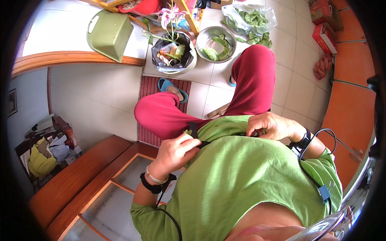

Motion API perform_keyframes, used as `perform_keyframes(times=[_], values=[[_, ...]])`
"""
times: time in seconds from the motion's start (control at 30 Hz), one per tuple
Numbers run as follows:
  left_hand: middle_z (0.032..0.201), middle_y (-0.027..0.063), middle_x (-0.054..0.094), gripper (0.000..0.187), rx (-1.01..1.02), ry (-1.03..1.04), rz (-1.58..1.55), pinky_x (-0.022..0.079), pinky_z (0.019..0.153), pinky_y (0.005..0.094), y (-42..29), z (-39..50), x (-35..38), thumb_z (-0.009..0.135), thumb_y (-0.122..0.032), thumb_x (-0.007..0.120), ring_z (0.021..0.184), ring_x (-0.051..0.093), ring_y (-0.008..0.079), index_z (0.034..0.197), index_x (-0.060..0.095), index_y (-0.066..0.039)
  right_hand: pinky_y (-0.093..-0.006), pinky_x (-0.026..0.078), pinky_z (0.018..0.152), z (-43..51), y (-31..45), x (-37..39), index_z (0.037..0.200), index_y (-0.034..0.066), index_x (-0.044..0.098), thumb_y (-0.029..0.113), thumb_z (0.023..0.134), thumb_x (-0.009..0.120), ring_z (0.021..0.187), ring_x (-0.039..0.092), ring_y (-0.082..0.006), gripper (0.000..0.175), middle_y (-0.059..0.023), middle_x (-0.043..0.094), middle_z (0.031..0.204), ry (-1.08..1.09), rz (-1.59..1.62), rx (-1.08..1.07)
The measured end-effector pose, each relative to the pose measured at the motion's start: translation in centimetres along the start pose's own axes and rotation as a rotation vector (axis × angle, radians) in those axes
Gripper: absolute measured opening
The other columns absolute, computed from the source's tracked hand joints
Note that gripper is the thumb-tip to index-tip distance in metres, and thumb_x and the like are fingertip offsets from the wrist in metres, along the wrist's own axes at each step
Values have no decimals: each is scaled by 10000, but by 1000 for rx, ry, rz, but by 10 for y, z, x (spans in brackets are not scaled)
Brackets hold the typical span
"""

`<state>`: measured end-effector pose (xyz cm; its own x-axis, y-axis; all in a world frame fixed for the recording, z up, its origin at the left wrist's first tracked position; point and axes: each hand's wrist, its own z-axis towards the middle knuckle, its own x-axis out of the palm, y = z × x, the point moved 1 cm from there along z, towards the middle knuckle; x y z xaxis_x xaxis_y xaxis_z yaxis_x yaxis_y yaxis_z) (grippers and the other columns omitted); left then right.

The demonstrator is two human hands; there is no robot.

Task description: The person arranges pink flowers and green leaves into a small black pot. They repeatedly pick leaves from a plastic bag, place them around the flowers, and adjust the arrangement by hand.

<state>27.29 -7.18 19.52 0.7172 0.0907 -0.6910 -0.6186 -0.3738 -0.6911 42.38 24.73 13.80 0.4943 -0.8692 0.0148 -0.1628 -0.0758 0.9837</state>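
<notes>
My left hand (178,150), with a pale bracelet and a black wristband, is at the left side of my waist. Its fingers are pinched at a black strap (205,144) near the hem of the green shirt (235,168). A small yellow-green bit shows by the fingertips. At the right side of the waist, my right hand (264,125) has its fingers curled against the shirt; what they touch is partly hidden. Beyond my knees stand a steel bowl (200,45) with green bean pods (210,53) and a clear plastic bag (271,15) of more pods.
A lined waste bin (191,61) with scraps stands left of the bowl. Further left is an upturned green plastic stool (110,33). A red striped mat (147,120) lies under one slippered foot. Orange cabinets (346,99) line the right; a wood-framed glass panel (108,198) is at lower left.
</notes>
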Motion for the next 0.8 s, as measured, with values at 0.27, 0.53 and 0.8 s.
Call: perform_keyframes(times=[0.27, 0.53, 0.8], values=[[926, 66, 705, 245, -89, 157, -70, 559, 672, 401, -17, -17, 11, 847, -181, 742, 808, 700, 300, 1083, 719, -119, -423, 560, 777, -22, 22, 5, 1118, 83, 694, 189, 889, 722, 919, 687, -319, 254, -86, 686, 1009, -2, -400, -28], [1010, 66, 714, 355, -200, 260, -62, 561, 726, 402, -16, -34, 7, 832, -244, 761, 880, 711, 307, 1163, 708, -128, -459, 561, 794, -26, 22, 4, 1190, 83, 684, 277, 890, 719, 927, 691, -336, 359, -118, 699, 1006, 20, -540, -83], [819, 72, 624, 144, -245, -28, 126, 522, 604, 429, 6, -39, 59, 862, -225, 666, 745, 676, 301, 986, 711, -167, -452, 587, 704, -18, -6, 19, 990, 87, 657, 229, 915, 599, 846, 713, -298, 171, -78, 696, 911, -34, -895, 37]])
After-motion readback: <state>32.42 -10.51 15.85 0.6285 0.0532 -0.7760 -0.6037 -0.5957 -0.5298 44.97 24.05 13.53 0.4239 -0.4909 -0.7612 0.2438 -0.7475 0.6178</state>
